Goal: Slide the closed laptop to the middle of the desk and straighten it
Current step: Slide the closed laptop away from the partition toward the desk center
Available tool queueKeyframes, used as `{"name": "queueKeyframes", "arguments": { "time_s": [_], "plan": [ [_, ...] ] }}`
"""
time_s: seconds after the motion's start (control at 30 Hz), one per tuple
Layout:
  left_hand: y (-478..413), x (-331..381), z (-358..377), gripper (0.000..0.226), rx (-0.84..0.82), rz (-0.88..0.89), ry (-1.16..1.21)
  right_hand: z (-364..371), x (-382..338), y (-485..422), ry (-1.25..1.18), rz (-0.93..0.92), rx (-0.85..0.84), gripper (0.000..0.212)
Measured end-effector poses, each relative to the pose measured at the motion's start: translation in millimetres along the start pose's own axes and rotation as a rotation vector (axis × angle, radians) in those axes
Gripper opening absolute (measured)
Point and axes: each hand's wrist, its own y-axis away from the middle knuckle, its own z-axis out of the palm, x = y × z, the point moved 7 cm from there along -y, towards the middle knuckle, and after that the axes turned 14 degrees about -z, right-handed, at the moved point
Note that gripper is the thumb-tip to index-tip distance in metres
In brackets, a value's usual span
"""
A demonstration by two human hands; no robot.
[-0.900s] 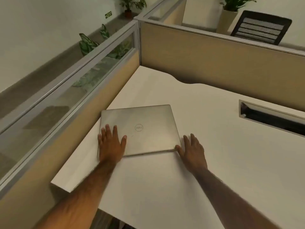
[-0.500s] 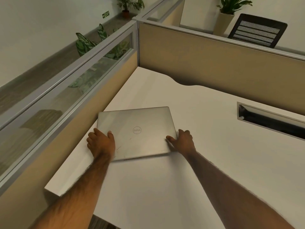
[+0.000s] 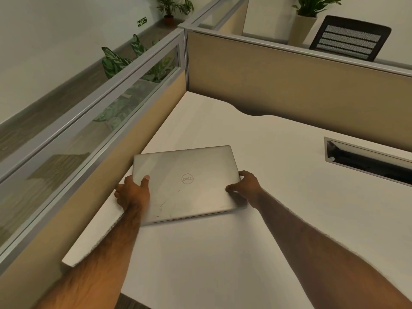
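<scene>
Head view is showing two bare arms reaching forward over a white desk [image 3: 223, 253]. Both hands are holding a closed silver laptop [image 3: 196, 170], one on each side.

Left hand [image 3: 133, 194] is gripping the left edge of the laptop. Its thumb [image 3: 145, 182] is lying flat on top of the lid, and the other fingers are curling down around the edge, so their tips are hiding from view. Right hand [image 3: 247, 185] is gripping the right edge the same way. Its thumb [image 3: 231, 188] is pressing on the lid, and its fingers are bending over the side. Both hands are partly closed around the laptop, not spread flat.

Laptop is sitting near the left side of the desk, close to the tan wall panel [image 3: 107, 190]. It is lying a little crooked, with its far right corner pointing away. A round logo [image 3: 187, 179] in the middle of the lid is reading "DELL". Some small scratches are showing on the lid near the left hand.

Farther right, a long dark cable slot [image 3: 367, 162] is sitting in the desk top. Behind the desk, a tan divider [image 3: 289, 85] is standing. Past it, a black chair back [image 3: 350, 37] and a plant in a pale pot [image 3: 304, 29] are showing. Far off on the left, a green sign [image 3: 142, 21] is reading "EXIT" with an arrow.
</scene>
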Motion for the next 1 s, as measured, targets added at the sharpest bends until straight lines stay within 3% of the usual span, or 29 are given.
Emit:
{"name": "queueKeyframes", "arguments": {
  "time_s": [0.5, 1.0],
  "plan": [
    [36.3, 38.0, 15.7, 0.065, -0.064, 0.111, 0.102, -45.7, 37.4, 26.3, -0.259, -0.016, 0.116, 0.052],
    [191.6, 95.1, 96.9, 0.061, -0.225, 0.262, 0.043, -184.7, 138.5, 106.6, -0.295, 0.100, 0.361, 0.051]
  ]
}}
